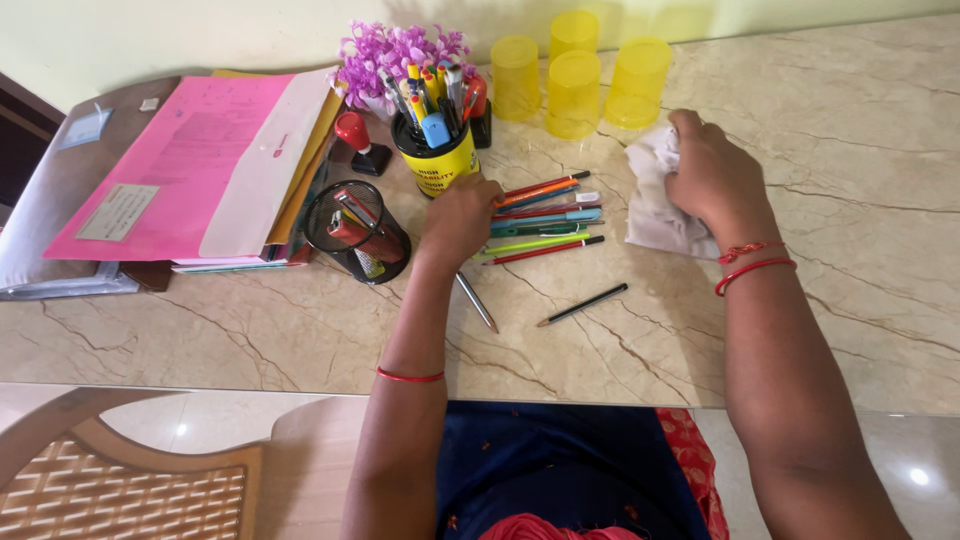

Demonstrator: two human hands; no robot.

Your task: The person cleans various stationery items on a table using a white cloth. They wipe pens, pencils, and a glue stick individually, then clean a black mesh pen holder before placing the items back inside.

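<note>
**Pens crowded under the left hand, cloth bunched under the right**

Pencils worried me first. Nearest me lay a black pencil (583,304) and a silver pen (477,301), loose on the marble table (250,330); I judged a careless sweep could roll them off the near edge. My left hand (458,215), fingers curled, touched the heap of pens (545,220), just below the yellow pen pot (437,160). I thought a nudge might tip it. My right hand (712,175) was closed on the white cloth (655,205), near the yellow cups (575,85) beyond.
</note>
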